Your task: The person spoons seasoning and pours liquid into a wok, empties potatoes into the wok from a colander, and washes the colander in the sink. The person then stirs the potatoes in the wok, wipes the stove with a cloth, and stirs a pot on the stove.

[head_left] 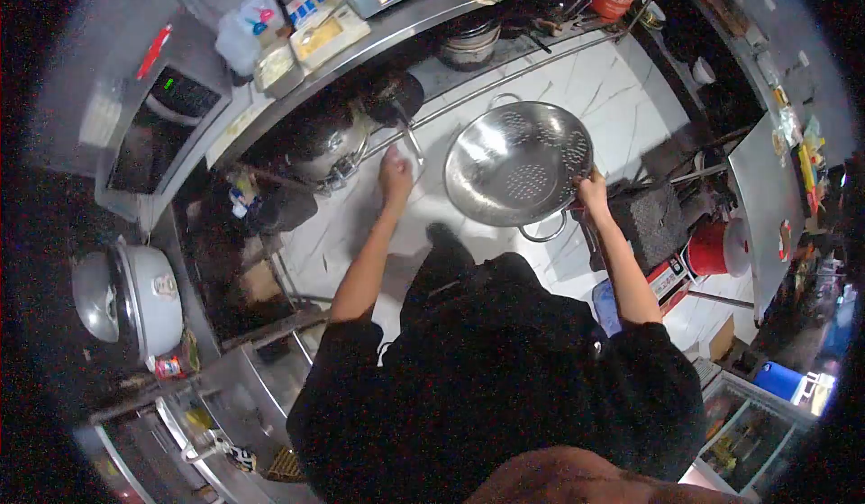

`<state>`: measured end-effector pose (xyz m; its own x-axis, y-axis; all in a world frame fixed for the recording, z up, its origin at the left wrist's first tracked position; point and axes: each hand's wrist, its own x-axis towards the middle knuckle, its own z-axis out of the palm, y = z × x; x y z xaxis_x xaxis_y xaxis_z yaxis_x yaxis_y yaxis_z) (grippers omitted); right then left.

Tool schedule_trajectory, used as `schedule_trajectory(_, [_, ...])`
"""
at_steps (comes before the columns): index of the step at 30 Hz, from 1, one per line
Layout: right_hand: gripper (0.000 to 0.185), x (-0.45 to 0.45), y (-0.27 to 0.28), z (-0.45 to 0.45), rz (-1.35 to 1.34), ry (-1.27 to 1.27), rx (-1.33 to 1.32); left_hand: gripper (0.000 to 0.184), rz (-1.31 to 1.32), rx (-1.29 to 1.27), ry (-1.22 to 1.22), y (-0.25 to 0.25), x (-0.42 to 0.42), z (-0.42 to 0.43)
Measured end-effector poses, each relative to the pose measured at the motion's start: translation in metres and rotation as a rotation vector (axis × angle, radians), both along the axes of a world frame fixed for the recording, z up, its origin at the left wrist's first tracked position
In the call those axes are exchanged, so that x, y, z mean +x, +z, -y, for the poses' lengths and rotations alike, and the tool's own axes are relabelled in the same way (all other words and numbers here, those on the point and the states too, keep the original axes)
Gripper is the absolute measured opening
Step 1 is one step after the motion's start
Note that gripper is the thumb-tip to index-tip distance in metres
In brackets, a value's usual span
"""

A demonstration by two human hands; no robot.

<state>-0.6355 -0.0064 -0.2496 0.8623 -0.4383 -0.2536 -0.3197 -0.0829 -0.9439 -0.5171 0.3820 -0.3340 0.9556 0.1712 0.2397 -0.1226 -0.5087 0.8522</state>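
The person's right hand [592,190] holds the rim of a big, round metal strainer [505,169]. The strainer is ahead, to the left of that hand, with one loop handle [543,239] near and one far. The left hand [395,180] is off to its left, by a dark pan [394,97]; one cannot tell if it grips anything.

Before the person [505,369], the colander [509,166] is above the floor [333,234], the right hand [591,192] at its right rim, the left hand [395,176] near the pan [394,94]. At the counter's [401,28] left end, containers [279,70] lie right of the microwave [167,121]; beneath, stacked pots [470,51] stand right of the pan.
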Motion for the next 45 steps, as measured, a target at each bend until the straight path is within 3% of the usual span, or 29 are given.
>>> schedule_trajectory(2, [0.033,0.021,-0.029,0.033,0.026,-0.095,-0.110,0.048,-0.049,0.084,-0.095,-0.031,0.072,0.039])
schedule_trajectory(5, [0.032,0.060,-0.045,0.060,0.040,-0.230,-0.137,0.043,-0.115,0.428,-0.112,-0.065,0.175,0.095])
schedule_trajectory(6, [0.035,0.075,-0.044,0.064,0.129,-0.275,-0.150,0.047,-0.282,0.267,-0.101,-0.074,0.212,0.115])
schedule_trajectory(8, [0.036,0.108,-0.034,0.076,-0.003,-0.287,-0.014,0.055,-0.627,-0.050,-0.078,-0.097,0.284,0.145])
schedule_trajectory(9, [0.037,0.125,-0.033,0.081,-0.065,-0.297,0.065,0.054,-0.626,0.008,-0.127,-0.116,0.316,0.158])
schedule_trajectory(10, [0.033,0.148,-0.038,0.084,0.077,-0.282,0.047,0.053,-0.568,0.117,-0.222,-0.137,0.348,0.167])
schedule_trajectory(13, [0.033,0.200,-0.072,0.106,-0.024,-0.337,-0.079,0.050,-0.235,0.484,-0.518,-0.216,0.430,0.188])
schedule_trajectory(14, [0.043,0.209,-0.074,0.106,0.000,-0.322,0.022,0.049,-0.170,0.518,-0.576,-0.242,0.452,0.193])
schedule_trajectory(16, [0.049,0.242,-0.092,0.118,0.053,-0.364,-0.030,0.048,-0.225,0.544,-0.518,-0.248,0.485,0.216])
schedule_trajectory(19, [0.060,0.286,-0.098,0.131,-0.029,-0.385,-0.004,0.048,-0.191,0.493,-0.498,-0.325,0.547,0.233])
schedule_trajectory(20, [0.061,0.300,-0.107,0.136,-0.014,-0.395,-0.017,0.047,-0.118,0.460,-0.497,-0.363,0.572,0.234])
schedule_trajectory(21, [0.062,0.311,-0.121,0.134,0.003,-0.407,-0.040,0.047,0.190,0.385,-0.487,-0.324,0.587,0.252])
schedule_trajectory(22, [0.064,0.318,-0.150,0.146,-0.109,-0.412,-0.020,0.047,-0.092,0.378,-0.513,-0.397,0.605,0.239])
schedule_trajectory(24, [0.065,0.342,-0.151,0.153,-0.078,-0.369,-0.158,0.046,-0.278,0.335,-0.516,-0.375,0.600,0.259])
schedule_trajectory(29, [0.067,0.398,-0.158,0.180,-0.082,-0.327,-0.305,0.045,-0.415,0.199,-0.437,-0.320,0.596,0.268])
schedule_trajectory(37, [0.066,0.455,-0.155,0.210,-0.013,-0.290,-0.143,0.043,-0.532,-0.043,-0.233,-0.223,0.563,0.213])
schedule_trajectory(41, [0.065,0.490,-0.171,0.214,-0.012,-0.239,-0.229,0.042,-0.549,-0.094,-0.173,-0.198,0.544,0.193])
schedule_trajectory(43, [0.073,0.522,-0.169,0.203,-0.045,-0.204,-0.189,0.042,-0.559,-0.121,-0.139,-0.188,0.527,0.180])
schedule_trajectory(44, [0.075,0.537,-0.202,0.196,0.129,-0.224,-0.270,0.041,-0.571,-0.133,-0.122,-0.185,0.516,0.174])
schedule_trajectory(45, [0.075,0.553,-0.205,0.189,0.062,-0.184,-0.232,0.041,-0.573,-0.143,-0.115,-0.183,0.510,0.172])
